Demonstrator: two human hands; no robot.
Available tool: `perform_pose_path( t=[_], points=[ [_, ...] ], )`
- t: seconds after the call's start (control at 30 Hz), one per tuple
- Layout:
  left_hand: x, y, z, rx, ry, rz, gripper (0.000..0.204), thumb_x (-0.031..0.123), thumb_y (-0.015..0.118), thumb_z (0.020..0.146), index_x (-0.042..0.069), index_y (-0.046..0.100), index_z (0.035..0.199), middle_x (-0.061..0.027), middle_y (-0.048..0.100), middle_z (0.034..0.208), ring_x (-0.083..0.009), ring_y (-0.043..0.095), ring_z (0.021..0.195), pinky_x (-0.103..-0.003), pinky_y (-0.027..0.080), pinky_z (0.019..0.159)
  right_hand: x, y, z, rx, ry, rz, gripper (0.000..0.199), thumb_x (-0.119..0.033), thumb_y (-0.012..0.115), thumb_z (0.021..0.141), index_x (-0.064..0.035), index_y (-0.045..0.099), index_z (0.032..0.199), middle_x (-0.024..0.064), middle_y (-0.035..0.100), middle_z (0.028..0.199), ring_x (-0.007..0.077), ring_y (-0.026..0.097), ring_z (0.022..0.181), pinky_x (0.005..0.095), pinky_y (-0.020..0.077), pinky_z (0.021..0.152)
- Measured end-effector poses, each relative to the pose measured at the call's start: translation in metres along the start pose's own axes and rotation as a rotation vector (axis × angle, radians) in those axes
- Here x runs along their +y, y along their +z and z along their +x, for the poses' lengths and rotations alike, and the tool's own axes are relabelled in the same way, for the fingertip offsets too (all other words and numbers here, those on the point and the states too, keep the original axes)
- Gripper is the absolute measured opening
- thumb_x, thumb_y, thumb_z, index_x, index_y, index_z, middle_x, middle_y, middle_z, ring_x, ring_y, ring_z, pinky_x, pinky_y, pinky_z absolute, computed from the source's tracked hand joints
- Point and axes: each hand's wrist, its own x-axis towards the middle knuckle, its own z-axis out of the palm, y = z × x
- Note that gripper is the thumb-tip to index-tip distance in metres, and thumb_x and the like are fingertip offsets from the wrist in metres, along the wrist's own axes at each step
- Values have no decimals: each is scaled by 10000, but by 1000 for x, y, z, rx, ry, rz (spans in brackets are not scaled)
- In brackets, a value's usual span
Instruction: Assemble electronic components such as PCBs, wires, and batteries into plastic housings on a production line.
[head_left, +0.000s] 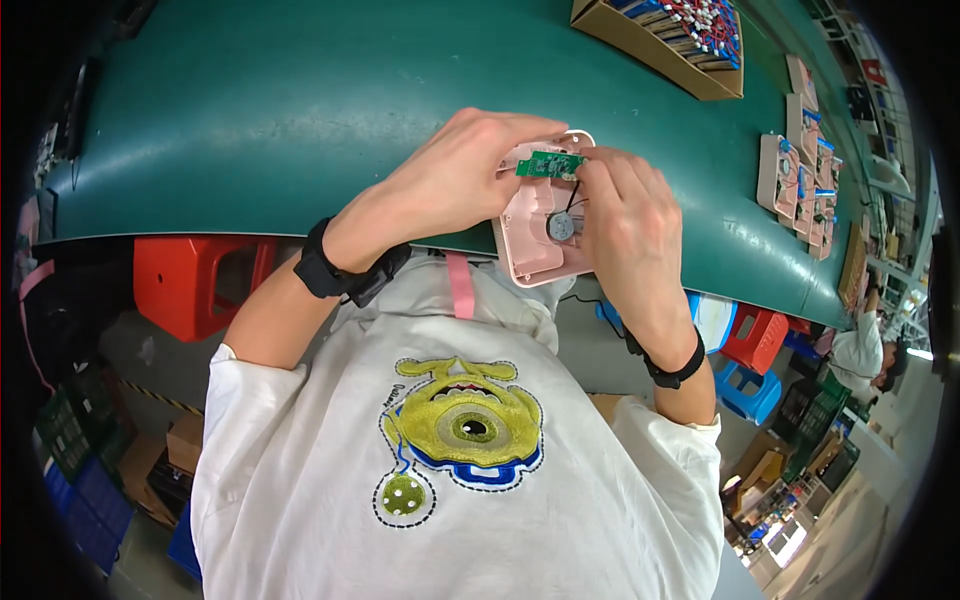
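At the table's near edge, a pale pink plastic housing (528, 225) lies with its hollow side up, tilted. A green circuit board (548, 165) sits across its far part, and dark wires run from it to a round grey metal disc (561, 226) inside. My left hand (465, 165) is closed round the housing's far left side, its index finger along the rim and its thumb by the board's left end. With bent fingers, my right hand (635, 215) pinches the board's right end, where white connectors show. Its palm hides the housing's right side.
The green tabletop (300, 130) spreads ahead. A cardboard box (655, 50) of blue battery packs with red wires stands at the far right. Several pink housings (790, 185) with parts inside are lined up beyond. Red (190, 285) and blue stools (748, 392) stand below; another person (860, 355) is at right.
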Motion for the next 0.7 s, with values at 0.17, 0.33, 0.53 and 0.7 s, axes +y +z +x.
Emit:
perform_pose_path(
  t=[0.17,0.33,0.53,0.7],
  points=[
    [20,-11,8,-93,-146,-24,566,-56,651,819,-32,700,1383,-284,771,1186,-426,769,1015,-414,610,880,0,-10,7,9,32,-33,177,72,708,839,-18,663,984,113,754,1102,316,702,987,427,535,838],
    [33,-20,16,-42,-79,-55,527,-36,664,837,-50,705,1362,-260,796,1124,-328,791,963,-377,609,845,2,-32,20,41,-7,-58,154,61,706,871,-27,672,992,113,745,1014,327,698,934,425,528,817],
    [29,-27,29,-60,-112,-274,450,-24,680,871,-48,726,1318,-156,810,1049,-169,760,927,-320,598,815,7,-50,36,50,15,-88,159,43,693,875,-38,683,1012,128,729,966,357,699,889,430,533,801],
    [30,-24,26,-13,-200,-396,411,-35,694,887,-45,729,1297,-100,785,1020,-101,715,937,-294,587,823,9,-49,41,5,104,-35,160,30,682,875,-45,691,1015,138,729,970,376,697,888,435,543,809]
  ],
)
